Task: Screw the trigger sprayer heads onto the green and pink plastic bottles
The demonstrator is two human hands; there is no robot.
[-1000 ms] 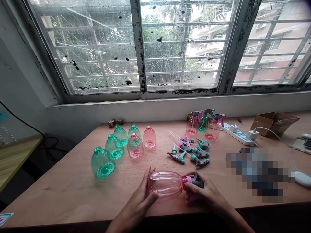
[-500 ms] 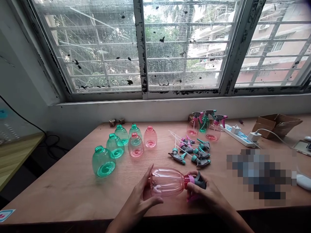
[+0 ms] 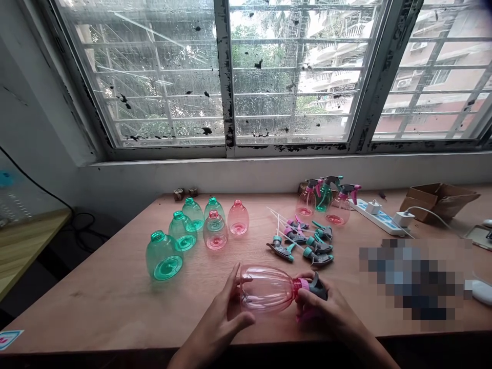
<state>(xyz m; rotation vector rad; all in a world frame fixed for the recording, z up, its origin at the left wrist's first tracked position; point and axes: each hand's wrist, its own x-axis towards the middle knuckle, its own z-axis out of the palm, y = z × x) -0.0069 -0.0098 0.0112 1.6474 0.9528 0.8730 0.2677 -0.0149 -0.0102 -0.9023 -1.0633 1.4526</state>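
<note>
A clear pink spray bottle (image 3: 267, 289) lies sideways in front of me, its base toward the left and its neck toward the right. My right hand (image 3: 317, 302) is closed around the dark grey and pink spray head (image 3: 315, 287) at the neck. My left hand (image 3: 226, 312) is at the base, thumb and fingers spread apart; a finger shows through the clear plastic, and whether it presses on the bottle is unclear. Beyond the hands lies a pile of loose spray heads (image 3: 319, 256) in grey, teal and pink, with thin white tubes.
Several green bottles (image 3: 164, 259) and two pink bottles (image 3: 216, 233) without heads stand at the left. Three bottles with heads (image 3: 338, 211) stand near the wall. A power strip (image 3: 380, 218), a cardboard box (image 3: 438, 202), a blurred patch and a white mouse (image 3: 482, 292) are at the right.
The spray bottle has shifted very slightly to the right. My left hand's thumb and fingers have drawn slightly left of its base, while the right hand keeps its grip.
</note>
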